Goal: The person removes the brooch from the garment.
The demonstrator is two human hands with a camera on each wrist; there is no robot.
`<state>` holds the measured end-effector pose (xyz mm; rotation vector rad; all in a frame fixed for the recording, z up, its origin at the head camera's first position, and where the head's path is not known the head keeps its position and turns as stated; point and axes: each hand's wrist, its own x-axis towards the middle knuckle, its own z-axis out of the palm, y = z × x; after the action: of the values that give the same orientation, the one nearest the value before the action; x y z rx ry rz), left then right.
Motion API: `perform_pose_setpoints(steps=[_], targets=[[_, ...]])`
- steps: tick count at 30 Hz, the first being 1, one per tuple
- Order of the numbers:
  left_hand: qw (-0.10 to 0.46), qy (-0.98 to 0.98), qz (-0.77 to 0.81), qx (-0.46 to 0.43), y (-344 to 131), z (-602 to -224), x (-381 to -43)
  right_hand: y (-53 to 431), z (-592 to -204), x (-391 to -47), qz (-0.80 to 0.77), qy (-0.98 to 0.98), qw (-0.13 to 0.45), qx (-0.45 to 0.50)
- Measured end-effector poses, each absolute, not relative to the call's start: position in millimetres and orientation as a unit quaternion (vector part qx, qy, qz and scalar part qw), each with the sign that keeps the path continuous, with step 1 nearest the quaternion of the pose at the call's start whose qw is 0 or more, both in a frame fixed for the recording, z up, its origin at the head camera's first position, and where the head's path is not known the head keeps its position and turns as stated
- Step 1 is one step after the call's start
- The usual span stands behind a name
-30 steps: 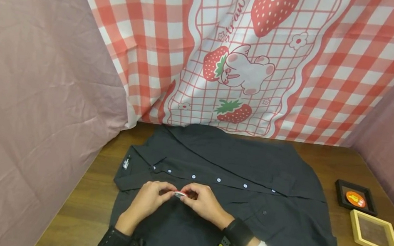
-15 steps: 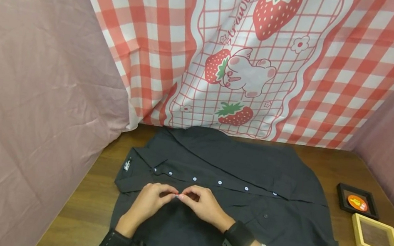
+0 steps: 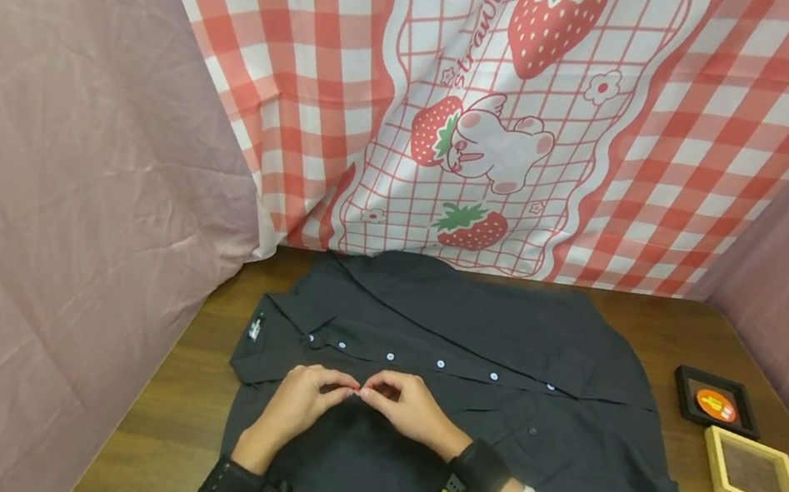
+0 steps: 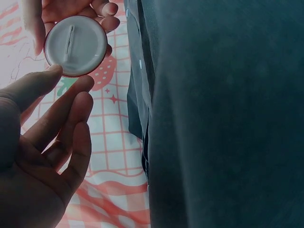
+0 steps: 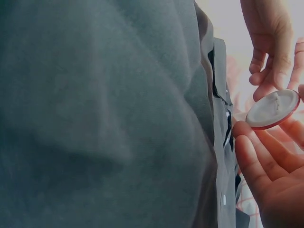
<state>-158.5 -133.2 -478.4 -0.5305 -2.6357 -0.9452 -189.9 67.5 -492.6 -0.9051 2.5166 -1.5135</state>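
Observation:
A round pin-back button badge (image 4: 85, 45) with a red rim is held between both hands over a dark button-up shirt (image 3: 363, 469). Its pale back and the metal pin show in the left wrist view; the pin looks closed. My left hand (image 3: 301, 397) pinches one edge of the badge between thumb and fingers. From the opposite side, my right hand (image 3: 413, 410) pinches the other edge. In the head view only a sliver of the badge shows between the fingertips. The shirt lies spread flat, collar to the left, with a row of pale buttons (image 3: 441, 363).
On the wooden table (image 3: 154, 397), to the right, lie a black frame (image 3: 691, 394) holding an orange round badge (image 3: 715, 405) and a pale wooden frame (image 3: 715, 468). A strawberry-print checked cloth (image 3: 324, 102) hangs behind; pink cloth (image 3: 69, 192) covers the left side.
The badge has tilted, so less of its face shows to the head camera. Both hands stay at nearly the same spot, and the head view has shifted slightly.

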Motion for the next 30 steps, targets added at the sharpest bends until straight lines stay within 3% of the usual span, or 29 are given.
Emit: perform_pose_setpoints(steps=[14, 30], targets=[[0.121, -0.916, -0.335, -0.185, -134.0, -475.8, -157.3, 68.1, -489.7, -192.8, -0.532, 0.796, 0.127, -0.261], [0.103, -0.922, -0.332, -0.169, -131.5, -472.3, -154.3, 70.1, -486.2, -190.2, -0.552, 0.78, 0.146, -0.257]])
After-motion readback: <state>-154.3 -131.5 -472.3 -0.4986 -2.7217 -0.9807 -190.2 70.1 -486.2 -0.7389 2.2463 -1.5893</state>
